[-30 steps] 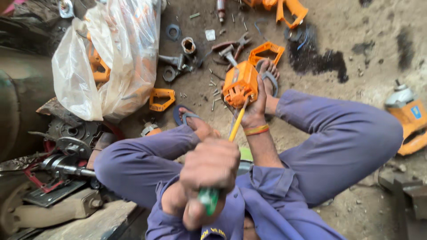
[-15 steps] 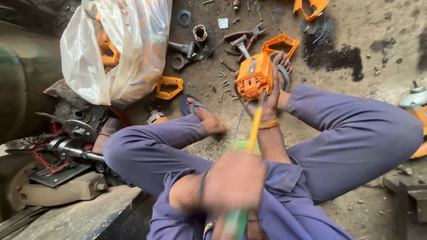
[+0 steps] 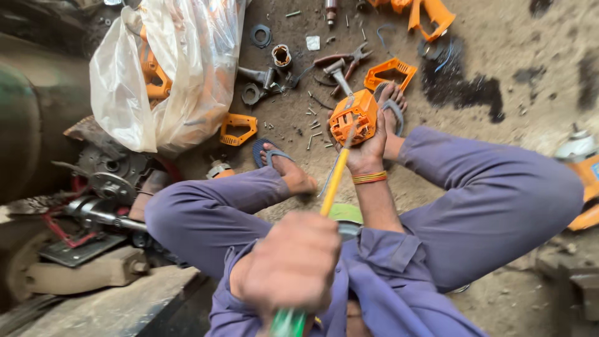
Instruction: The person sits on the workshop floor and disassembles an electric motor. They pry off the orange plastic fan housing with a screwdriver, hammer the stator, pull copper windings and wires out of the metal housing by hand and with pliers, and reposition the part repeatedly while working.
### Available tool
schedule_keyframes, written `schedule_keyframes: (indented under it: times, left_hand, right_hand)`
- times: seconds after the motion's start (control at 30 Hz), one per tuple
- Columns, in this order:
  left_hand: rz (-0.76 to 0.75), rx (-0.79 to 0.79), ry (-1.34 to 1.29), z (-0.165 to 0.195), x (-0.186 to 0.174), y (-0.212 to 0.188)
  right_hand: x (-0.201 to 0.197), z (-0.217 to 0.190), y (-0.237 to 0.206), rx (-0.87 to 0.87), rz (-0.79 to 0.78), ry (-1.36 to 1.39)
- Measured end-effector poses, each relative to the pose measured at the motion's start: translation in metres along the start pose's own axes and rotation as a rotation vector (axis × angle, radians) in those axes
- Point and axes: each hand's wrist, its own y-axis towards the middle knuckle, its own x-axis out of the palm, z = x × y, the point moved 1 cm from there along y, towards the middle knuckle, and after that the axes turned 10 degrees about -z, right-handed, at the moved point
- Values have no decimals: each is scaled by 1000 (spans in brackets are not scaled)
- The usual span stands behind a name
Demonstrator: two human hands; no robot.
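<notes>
My right hand [image 3: 368, 150] grips an orange power-tool motor housing [image 3: 353, 115] and holds it out between my knees, above my sandalled feet. Close to the camera and blurred, my left hand [image 3: 288, 268] is closed around the green handle of a screwdriver [image 3: 335, 181]. Its yellow shaft runs up to the housing, and the tip meets the housing's near face. A striped bangle sits on my right wrist. I sit on dirty ground in purple clothes.
A clear plastic bag [image 3: 181, 68] with orange parts lies top left. Loose screws [image 3: 312, 134], pliers [image 3: 346, 57], metal rings and orange handle shells [image 3: 390, 73] litter the ground. Greasy machinery [image 3: 106, 181] is at left, another orange tool [image 3: 580, 168] at the right edge.
My left hand with the screwdriver has come lower and nearer the camera and is blurred. The housing stays in my right hand, and the view has shifted slightly.
</notes>
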Motion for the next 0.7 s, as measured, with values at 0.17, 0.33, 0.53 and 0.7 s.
schedule_keyframes:
  times: [0.17, 0.33, 0.53, 0.7]
  left_hand:
    - [-155, 46, -236, 7, -21, 9]
    - [92, 80, -122, 42, -54, 9]
    - [-62, 246, -384, 6, -63, -20]
    - [13, 316, -442, 3, -59, -31]
  right_hand:
    - [24, 0, -3, 56, -132, -69]
    - [45, -4, -5, 122, -171, 149]
    - [64, -11, -15, 208, -139, 495]
    - [80, -18, -26, 201, -145, 494]
